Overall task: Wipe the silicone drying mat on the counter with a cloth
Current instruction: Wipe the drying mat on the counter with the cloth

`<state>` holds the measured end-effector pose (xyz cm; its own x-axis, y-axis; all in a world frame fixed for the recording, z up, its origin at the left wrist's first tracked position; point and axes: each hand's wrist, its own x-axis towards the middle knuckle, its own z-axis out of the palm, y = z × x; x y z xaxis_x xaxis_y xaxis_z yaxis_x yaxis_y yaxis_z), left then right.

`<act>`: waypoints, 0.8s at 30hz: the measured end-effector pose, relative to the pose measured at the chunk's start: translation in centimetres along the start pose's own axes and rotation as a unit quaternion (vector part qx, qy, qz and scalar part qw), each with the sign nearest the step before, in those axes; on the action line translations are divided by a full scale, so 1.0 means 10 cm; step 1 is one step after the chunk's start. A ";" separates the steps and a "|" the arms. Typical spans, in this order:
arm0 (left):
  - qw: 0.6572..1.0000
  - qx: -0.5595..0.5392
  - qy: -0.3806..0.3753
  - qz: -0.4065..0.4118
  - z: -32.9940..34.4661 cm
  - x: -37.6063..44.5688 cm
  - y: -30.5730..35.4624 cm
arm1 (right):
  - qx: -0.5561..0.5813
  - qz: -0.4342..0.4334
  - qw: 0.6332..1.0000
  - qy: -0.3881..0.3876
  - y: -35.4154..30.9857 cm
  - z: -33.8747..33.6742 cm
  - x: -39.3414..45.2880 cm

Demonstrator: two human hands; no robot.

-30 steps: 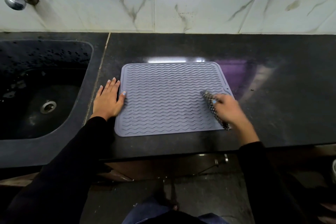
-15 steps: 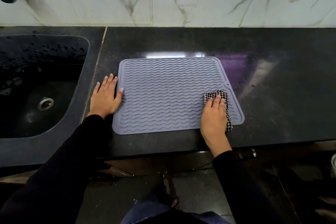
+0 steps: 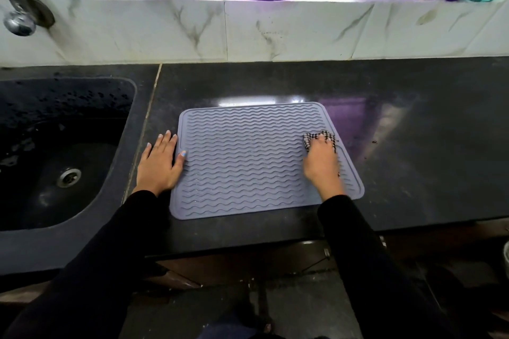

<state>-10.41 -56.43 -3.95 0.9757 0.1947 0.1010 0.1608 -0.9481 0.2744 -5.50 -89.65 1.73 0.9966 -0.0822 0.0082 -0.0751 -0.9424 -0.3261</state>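
- Fingers (image 3: 316, 143) of right hand (image 3: 321, 162) curl over checked cloth (image 3: 321, 137), bunching it vs mat (image 3: 248, 157), which lies flat on counter (image 3: 413, 146).
- Left hand (image 3: 161, 166): fingers straight, flat on counter just beside mat's left edge, thumb tip on rim, pinning it.
- Wipe w/ the wavy ridges, firm even pressure, probably row by row; keep left hand down so mat won't slide.
- Mat's right rim just beyond cloth; most unwiped room lies leftward of fingers. Sink (image 3: 55, 173) past left hand; counter front edge near wrists.
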 end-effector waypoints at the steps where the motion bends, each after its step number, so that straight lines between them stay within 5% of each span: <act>1: 1.000 0.002 -0.002 0.000 0.00 0.00 0.00 | -0.039 -0.014 0.999 -0.007 0.01 0.11 -0.01; 6: 1.000 0.015 -0.002 0.002 0.01 0.00 -0.01 | -0.057 -0.025 0.997 0.037 0.18 0.23 0.00; 11: 1.000 0.014 -0.007 0.003 0.01 0.01 -0.01 | 0.026 -0.043 0.998 0.039 0.23 0.08 0.02; 14: 1.000 0.009 -0.012 0.002 0.00 0.00 -0.01 | 0.145 0.029 0.989 0.020 0.33 -0.13 0.17; 18: 1.000 -0.011 -0.007 0.004 0.00 0.01 -0.01 | 0.452 0.212 0.866 0.033 0.28 -0.38 0.43; 21: 0.999 -0.038 0.003 -0.003 -0.02 0.01 -0.01 | 0.310 0.184 0.926 0.110 0.04 -0.43 0.46; 24: 0.999 -0.040 0.008 -0.008 -0.02 0.01 0.00 | 0.194 0.101 0.972 0.082 -0.19 -0.22 0.31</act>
<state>-10.32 -56.34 -3.79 0.9704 0.2141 0.1116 0.1629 -0.9218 0.3517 -2.39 -88.82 4.43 0.9413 -0.3342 0.0475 -0.2188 -0.7113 -0.6680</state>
